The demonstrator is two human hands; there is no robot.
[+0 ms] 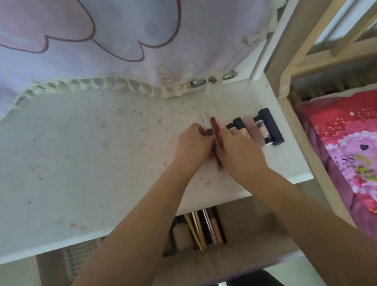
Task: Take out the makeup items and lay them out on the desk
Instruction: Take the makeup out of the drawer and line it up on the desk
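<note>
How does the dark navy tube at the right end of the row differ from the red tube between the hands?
The dark navy tube lies free on the desk; the red tube is gripped by the right hand. The navy one looks thicker, the red one slimmer. Both point away from the person.

Red bedcover (370, 162): partly legible "iss"

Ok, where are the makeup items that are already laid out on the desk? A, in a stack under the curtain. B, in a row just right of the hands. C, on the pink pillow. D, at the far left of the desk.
B: the laid-out makeup items lie side by side on the desk, just right of the right hand and the left hand.
</note>
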